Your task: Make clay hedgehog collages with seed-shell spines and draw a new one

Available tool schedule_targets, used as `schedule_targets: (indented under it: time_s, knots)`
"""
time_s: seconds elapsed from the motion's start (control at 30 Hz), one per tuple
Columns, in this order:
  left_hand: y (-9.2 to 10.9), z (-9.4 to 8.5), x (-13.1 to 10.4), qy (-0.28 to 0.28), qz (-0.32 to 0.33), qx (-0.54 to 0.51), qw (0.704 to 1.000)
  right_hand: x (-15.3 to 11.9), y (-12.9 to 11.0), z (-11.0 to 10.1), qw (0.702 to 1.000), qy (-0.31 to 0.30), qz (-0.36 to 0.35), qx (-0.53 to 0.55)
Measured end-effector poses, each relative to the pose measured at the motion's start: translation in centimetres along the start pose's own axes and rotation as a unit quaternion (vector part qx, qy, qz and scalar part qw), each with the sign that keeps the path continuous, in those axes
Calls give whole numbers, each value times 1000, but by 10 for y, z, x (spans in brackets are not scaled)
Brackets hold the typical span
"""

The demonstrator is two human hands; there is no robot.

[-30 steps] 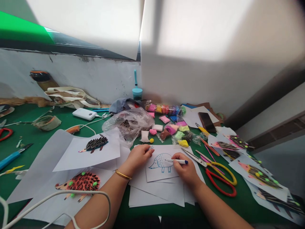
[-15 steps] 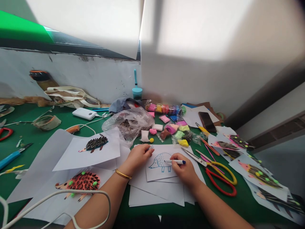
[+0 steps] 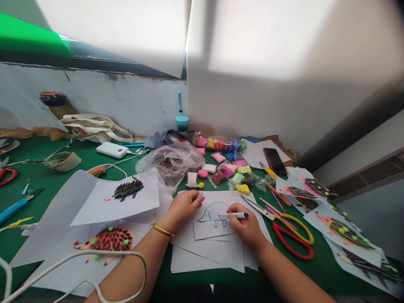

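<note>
A small white sheet (image 3: 202, 232) with a blue line drawing of a hedgehog (image 3: 212, 212) lies on a stack of larger white paper (image 3: 189, 261). My right hand (image 3: 243, 223) is closed around a white marker with a dark blue end (image 3: 238, 215), its tip at the hedgehog's body. Short marks fill the left and upper part of the body. My left hand (image 3: 184, 206) rests at the sheet's upper left corner, thumb and fingers pinched on a small translucent thing, perhaps the pen's cap, too small to make out.
Scissors with red and yellow handles (image 3: 292, 235) lie right of the paper. Behind are clay packets (image 3: 217, 157) and a plastic bag of seeds (image 3: 172, 164). Seed hedgehog pictures (image 3: 126, 191) lie at left, others (image 3: 344, 231) at right. A white cable (image 3: 104, 253) crosses the front left.
My right hand and the marker have shifted slightly to the right over the hedgehog's body. My left hand stays in place.
</note>
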State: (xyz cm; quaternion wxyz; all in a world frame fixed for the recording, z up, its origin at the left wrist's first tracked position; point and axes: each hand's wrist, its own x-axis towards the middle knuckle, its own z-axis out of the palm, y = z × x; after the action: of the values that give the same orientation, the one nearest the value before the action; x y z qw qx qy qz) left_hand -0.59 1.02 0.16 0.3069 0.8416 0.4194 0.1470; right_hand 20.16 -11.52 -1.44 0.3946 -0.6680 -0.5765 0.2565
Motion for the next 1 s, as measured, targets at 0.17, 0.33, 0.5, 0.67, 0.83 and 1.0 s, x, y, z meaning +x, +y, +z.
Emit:
schedule_targets:
  time_s: [0.17, 0.33, 0.5, 0.67, 0.83, 1.0]
  knots:
    - [1, -1, 0, -4, -7, 1, 1000, 1, -1, 1, 1000, -8, 7, -7]
    - [3, -2, 0, -5, -9, 2, 1000, 0, -2, -1, 1000, -8, 0, 3]
    - [4, -3, 0, -2, -14, -6, 1000, -2, -1, -3, 1000, 9, -12, 1]
    - [4, -3, 0, -11, -11, 0, 1000, -3, -3, -2, 1000, -3, -6, -1]
    - [3, -2, 1, -10, -6, 6, 1000, -2, -3, 0, 1000, 1, 0, -14]
    - [3, -3, 1, -12, -11, 4, 1000, -2, 1, -2, 1000, 10, -11, 4]
